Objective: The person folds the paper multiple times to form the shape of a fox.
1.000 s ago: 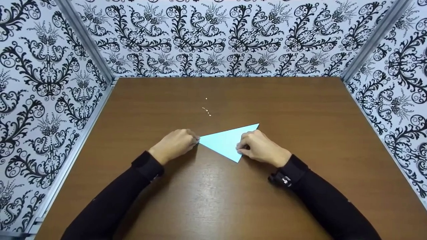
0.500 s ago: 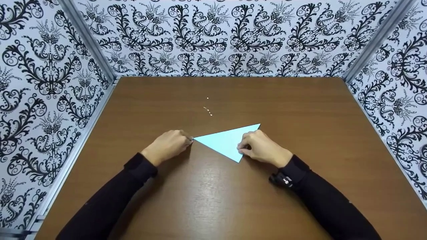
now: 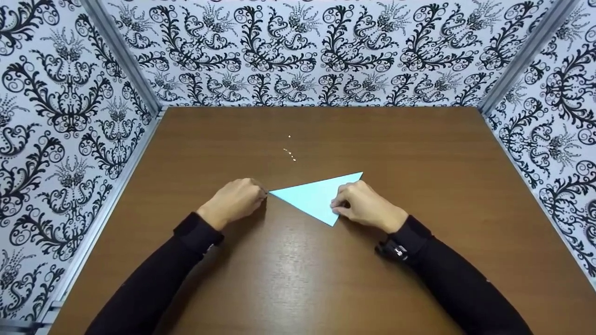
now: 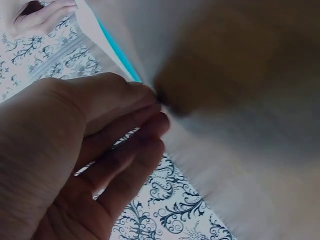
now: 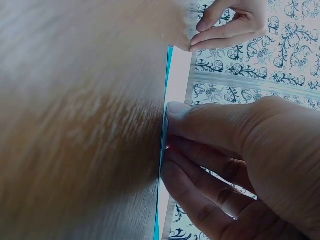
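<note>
A light blue sheet of paper (image 3: pixel 305 197), folded to a triangle, lies on the table between both hands. Its narrow point faces left, where my left hand (image 3: pixel 235 200) pinches the tip. In the left wrist view the thumb and forefinger meet at the end of the blue-edged paper (image 4: pixel 116 49). On the broad right side, my right hand (image 3: pixel 368 207) holds the paper near its short edge with thumb and curled fingers. The right wrist view shows that thumb and the fingertips against the white and blue paper (image 5: pixel 178 75). Part of the right edge is hidden beneath the hand.
The brown wooden table (image 3: pixel 288 279) has several tiny pale specks (image 3: pixel 290 154) beyond the paper. White walls with a black scroll pattern (image 3: pixel 298 51) stand at the back and both sides. A dark watch-like device (image 3: pixel 393 250) sits at the right wrist.
My left hand has slid a little left, uncovering more of the paper's narrow tip, and then stayed near it. The right hand and the paper have hardly moved.
</note>
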`<state>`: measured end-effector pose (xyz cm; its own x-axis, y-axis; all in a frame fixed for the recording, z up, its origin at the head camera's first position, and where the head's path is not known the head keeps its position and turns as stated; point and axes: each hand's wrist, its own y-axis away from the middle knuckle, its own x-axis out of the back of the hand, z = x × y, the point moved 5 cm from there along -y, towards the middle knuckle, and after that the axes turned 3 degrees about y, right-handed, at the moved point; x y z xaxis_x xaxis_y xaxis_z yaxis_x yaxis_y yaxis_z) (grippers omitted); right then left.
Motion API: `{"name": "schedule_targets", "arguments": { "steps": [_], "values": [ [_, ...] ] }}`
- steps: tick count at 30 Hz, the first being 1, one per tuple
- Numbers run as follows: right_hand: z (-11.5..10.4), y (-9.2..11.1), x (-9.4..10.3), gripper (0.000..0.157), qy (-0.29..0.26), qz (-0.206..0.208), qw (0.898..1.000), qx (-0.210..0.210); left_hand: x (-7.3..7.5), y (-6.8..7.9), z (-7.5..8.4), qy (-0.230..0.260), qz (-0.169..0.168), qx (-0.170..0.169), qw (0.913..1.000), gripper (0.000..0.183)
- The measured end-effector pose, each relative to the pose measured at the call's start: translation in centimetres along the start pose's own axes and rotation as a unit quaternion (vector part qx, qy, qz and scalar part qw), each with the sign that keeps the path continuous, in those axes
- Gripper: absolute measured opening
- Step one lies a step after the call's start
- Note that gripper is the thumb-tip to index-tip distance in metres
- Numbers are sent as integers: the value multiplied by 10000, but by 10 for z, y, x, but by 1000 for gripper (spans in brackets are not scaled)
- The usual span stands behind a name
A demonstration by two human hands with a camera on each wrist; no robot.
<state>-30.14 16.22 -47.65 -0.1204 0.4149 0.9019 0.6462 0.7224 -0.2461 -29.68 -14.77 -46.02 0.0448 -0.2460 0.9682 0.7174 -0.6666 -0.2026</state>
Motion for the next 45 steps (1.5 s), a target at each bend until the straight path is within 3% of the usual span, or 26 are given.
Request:
{"name": "schedule_targets", "arguments": {
  "steps": [4,8,18,23,29,34,45],
  "values": [
    [-1,-1,0,9,15,29,10000,43,4,-3,1,-15,142,407,9991,25],
    [-2,0,0,9,15,47,10000,79,4,-11,7,100,353,490,9981,13],
    [-1,-1,2,9,5,68,10000,56,-7,-43,40,114,754,-53,9971,13],
    [0,-2,1,8,35,55,10000,17,-16,-60,54,260,610,-92,9978,13],
    [1,-1,0,8,39,35,10000,-85,-24,-72,63,526,371,396,9971,7],
    [0,-1,0,8,30,69,10000,-56,-32,-74,65,736,186,700,9947,8],
    [0,-1,3,8,-80,-36,9999,-114,-38,-72,64,921,332,941,9907,8]
  ]
}}
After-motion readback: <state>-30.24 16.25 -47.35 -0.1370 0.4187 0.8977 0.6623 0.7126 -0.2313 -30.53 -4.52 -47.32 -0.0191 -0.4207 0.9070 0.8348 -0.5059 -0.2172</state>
